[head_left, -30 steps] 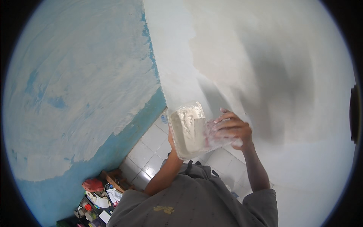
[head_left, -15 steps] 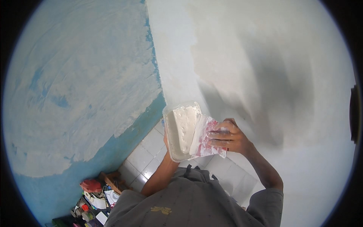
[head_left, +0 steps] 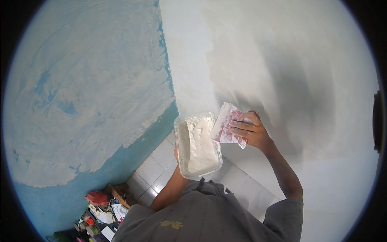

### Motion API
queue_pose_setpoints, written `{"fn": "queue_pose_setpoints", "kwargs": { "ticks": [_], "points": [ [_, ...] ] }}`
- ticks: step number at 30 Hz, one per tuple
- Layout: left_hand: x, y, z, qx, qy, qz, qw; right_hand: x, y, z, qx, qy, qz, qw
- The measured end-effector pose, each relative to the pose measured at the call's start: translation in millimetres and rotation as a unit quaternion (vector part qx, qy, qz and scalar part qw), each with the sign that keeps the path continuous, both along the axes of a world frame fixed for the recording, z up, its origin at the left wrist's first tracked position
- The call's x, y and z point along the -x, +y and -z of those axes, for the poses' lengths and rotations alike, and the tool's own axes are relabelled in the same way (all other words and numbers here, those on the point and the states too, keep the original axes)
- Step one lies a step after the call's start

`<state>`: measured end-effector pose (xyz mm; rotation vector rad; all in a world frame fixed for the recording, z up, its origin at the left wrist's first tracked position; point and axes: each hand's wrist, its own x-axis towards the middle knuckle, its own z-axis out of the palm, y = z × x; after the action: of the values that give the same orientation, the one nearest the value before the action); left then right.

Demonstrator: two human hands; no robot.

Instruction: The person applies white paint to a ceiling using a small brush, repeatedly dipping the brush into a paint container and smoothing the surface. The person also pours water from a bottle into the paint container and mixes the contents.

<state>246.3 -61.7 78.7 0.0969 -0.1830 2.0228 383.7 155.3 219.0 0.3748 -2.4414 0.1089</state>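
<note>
Shirt cloth (head_left: 193,218), grey, fills my near edge. Just past it I have the left hand (head_left: 176,153) at the left side of a clear plastic container (head_left: 184,141); most of that hand is hidden behind it, so I cannot tell how its fingers close. White paste (head_left: 202,151) lies inside the container. To the right I see the right hand (head_left: 257,131) clamped on a red spreader (head_left: 225,126) smeared with white; the spreader lies left of that hand, its edge at the container's right rim, contact unclear to me. Farther, a partly coated blue wall (head_left: 100,175) stands left, a white wall (head_left: 246,44) right.
</note>
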Motion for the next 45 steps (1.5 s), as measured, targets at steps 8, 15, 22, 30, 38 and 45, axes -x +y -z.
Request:
{"fn": "queue_pose_setpoints", "kwargs": {
  "ticks": [8, 15, 22, 30, 38, 45],
  "points": [
    [-1, 7, -17, 0.002, 0.037, -0.030, 0.999, 11, 15, -6, -0.015, 0.053, 0.082, 0.995],
    [5, 14, -6, 0.040, 0.094, -0.050, 0.994, -18, -40, -27, 0.250, 0.091, 0.274, 0.924],
    [2, 20, -26, 0.034, 0.134, -0.140, 0.981, 18, -124, -52, 0.357, 0.029, 0.327, 0.874],
    [-3, 26, -43, 0.112, 0.102, -0.141, 0.978, 37, -121, -47, 0.258, -0.126, 0.390, 0.875],
    [-5, 39, -24, 0.150, 0.099, -0.141, 0.974, 67, -101, -43, 0.240, -0.164, 0.384, 0.876],
    [-2, 46, -22, 0.063, 0.102, -0.121, 0.985, 69, -77, -43, 0.229, -0.240, 0.333, 0.883]
  ]
}}
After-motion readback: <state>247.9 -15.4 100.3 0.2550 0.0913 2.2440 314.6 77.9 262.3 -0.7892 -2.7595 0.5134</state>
